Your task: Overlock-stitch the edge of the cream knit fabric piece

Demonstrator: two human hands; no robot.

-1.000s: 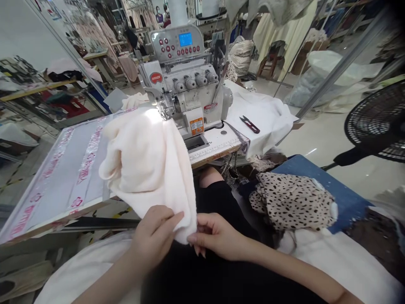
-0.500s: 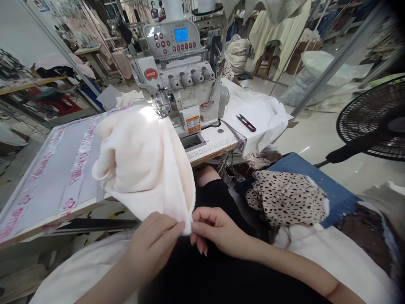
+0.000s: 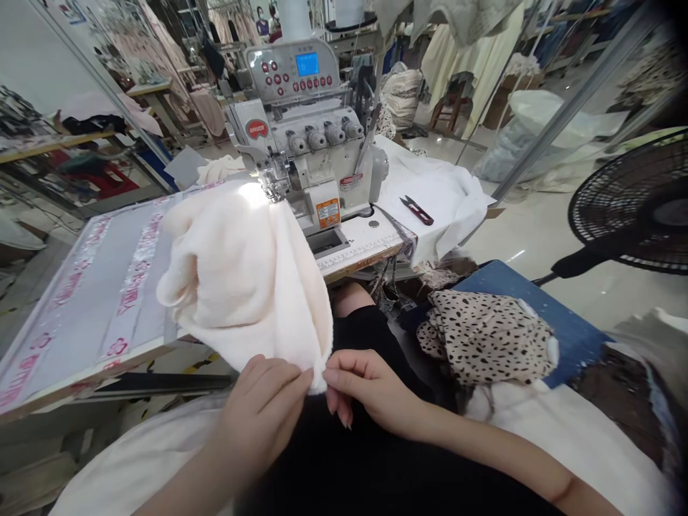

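Observation:
A cream fleece fabric [image 3: 231,265] drapes from under the needle area of the overlock sewing machine [image 3: 317,150] down over the table's front edge to my lap. My left hand [image 3: 269,408] is closed on its lower edge, fingers folded over the cloth. Right beside it, my right hand [image 3: 370,390] pinches the corner of the same edge between thumb and forefinger, the other fingers curled below. Between the two hands only a short bit of the fleece edge shows.
Thread snips [image 3: 416,210] lie on white cloth [image 3: 446,193] right of the machine. Spotted fabric [image 3: 491,337] rests on a blue stool [image 3: 580,344]. A black fan [image 3: 634,208] stands at far right. The grey-covered table [image 3: 107,287] extends left.
Both hands keep their hold on the fleece edge, with only a slight shift of the fingers. The cloth and the machine look the same.

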